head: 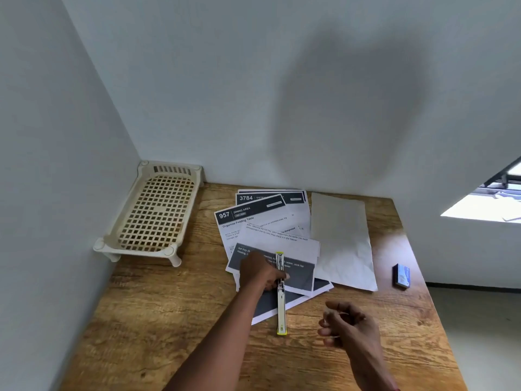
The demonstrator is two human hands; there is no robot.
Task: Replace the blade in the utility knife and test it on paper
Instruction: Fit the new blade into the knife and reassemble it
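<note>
Right hand (344,323) hovers curled; left hand (262,273) touches utility knife (281,292) on papers (270,230).

Your left arm runs from the bottom centre of the frame diagonally up toward the middle, forearm bare and nearly straight. Your left hand (260,273) sits just below the frame's centre, back turned up, fingers curled down and closed around something slim at its right side. Your right forearm enters from the lower right corner. Your right hand (345,323) hovers lower right of centre, loosely cupped, fingers half bent and pointing left, well apart from the left hand.
</note>
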